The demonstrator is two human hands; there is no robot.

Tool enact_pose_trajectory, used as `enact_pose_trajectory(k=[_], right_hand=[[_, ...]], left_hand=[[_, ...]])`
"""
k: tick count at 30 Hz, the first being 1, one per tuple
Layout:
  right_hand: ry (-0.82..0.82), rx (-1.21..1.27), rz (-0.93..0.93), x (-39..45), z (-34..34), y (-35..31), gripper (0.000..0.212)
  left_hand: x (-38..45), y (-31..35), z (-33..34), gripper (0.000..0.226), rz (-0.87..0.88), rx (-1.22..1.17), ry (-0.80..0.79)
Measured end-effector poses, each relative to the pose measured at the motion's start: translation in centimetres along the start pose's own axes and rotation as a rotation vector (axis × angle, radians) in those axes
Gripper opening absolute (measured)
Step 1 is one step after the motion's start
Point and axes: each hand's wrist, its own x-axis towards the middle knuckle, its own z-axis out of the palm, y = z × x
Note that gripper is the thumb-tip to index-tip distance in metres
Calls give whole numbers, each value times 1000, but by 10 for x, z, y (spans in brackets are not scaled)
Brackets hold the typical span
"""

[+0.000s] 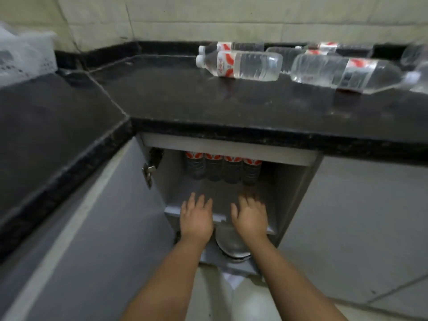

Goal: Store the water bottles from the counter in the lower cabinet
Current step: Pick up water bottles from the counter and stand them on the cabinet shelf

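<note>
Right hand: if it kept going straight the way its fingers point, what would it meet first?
Probably the rightmost stored bottle standing at the back of the shelf; the right hand points toward it, though depth is unclear.

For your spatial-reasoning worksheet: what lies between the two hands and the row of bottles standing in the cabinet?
Head view: only bare grey shelf separates the left hand and right hand from the stored bottles.

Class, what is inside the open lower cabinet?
Four upright bottles stand in a row at the back of the cabinet's shelf; their tops are hidden by the counter. Below the shelf, the hands partly cover a round vessel.
</note>
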Motion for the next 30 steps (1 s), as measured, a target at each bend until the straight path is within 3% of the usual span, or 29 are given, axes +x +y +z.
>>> enact_pose_trajectory(k=[4,10,17,24,30], right_hand=[[-143,-64,13,-29,-65,-21,51],[-205,-71,42,-67,-200,-59,52],[-52,-35,82,-66,-351,-62,48],[80,-75,21,-9,-435,-21,45],[98,-132,-18,53,-446,1,37]], left_hand=[[-42,15,-71,46,-42,-75,-128],[-89,46,-208,45,-65,-131,-227],[-83,102,-342,46,73,-63,-126],[-31,151,-392,46,39,-66,12],[6,143,-396,47,-74,-86,66]])
